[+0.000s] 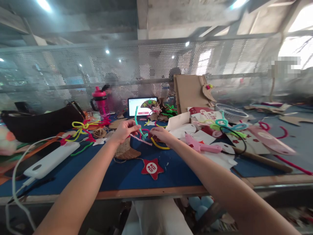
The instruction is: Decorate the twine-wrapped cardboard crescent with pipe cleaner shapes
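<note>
My left hand [125,131] is closed in a pinch on a teal pipe cleaner [136,114], whose longer part stands up above the fingers. Its curled lower end reaches toward my right hand [160,134], where the fingers are pinched together; what sits between those fingertips is too small to make out. Under the hands lie a pale pink pipe cleaner [140,140] and a yellow pipe cleaner [160,147]. A brown twine-wrapped crescent [127,150] rests below my left hand. Nearer the table edge is a red star [152,168] with a white round emblem, joined to a thin string.
A white power strip [52,160] and black bag [41,122] lie left. A pink bottle [99,101] and lit tablet [137,106] stand behind. At right are a pink glue gun [202,145], papers, cardboard [189,93] and a wooden stick [264,160].
</note>
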A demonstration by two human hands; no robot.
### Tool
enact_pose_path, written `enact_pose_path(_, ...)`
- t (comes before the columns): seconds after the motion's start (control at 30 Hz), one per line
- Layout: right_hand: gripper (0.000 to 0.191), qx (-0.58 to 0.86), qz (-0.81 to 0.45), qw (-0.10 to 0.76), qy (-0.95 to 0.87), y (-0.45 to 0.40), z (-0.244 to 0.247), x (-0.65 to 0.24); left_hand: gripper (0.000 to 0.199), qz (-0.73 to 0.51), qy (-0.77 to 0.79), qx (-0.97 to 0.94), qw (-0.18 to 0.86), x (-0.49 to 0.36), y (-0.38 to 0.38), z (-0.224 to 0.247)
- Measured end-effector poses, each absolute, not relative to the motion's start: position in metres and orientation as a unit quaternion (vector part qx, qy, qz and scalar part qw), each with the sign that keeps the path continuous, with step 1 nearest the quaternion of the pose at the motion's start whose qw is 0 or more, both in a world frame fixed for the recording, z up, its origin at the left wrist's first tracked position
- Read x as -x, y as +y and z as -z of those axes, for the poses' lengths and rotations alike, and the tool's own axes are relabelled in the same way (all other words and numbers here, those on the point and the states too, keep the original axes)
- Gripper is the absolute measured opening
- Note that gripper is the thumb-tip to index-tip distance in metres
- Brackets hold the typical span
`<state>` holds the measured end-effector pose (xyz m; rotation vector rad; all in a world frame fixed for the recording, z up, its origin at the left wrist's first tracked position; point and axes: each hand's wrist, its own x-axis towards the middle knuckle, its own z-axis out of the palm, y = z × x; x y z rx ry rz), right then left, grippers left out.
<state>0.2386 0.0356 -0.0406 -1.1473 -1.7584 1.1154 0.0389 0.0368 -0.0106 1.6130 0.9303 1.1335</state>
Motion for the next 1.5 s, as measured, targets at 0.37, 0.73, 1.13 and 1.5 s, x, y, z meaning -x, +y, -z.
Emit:
enact_pose_path(0.37,0.054,0.365,-0.296,0.363,-0.805,0.024,0.032,-0.238,0.034,-0.496,0.368,-0.634,0.466,-0.043,0.036,0.012)
enact_pose_path(0.73,0.032,0.317,-0.316,0.431,-0.784,0.026,0.034,-0.236,0.034,-0.535,0.378,-0.614,0.441,-0.054,0.037,0.021)
enact_pose_path(1.13,0.038,0.265,-0.579,0.465,-0.615,0.025,0.033,-0.234,0.032,-0.392,0.266,-0.881,-0.013,-0.057,0.024,0.011)
enact_pose_path(1.5,0.033,0.208,-0.440,0.549,-0.680,0.031,0.026,-0.242,0.038,-0.411,0.240,-0.659,0.583,-0.082,0.001,0.010)
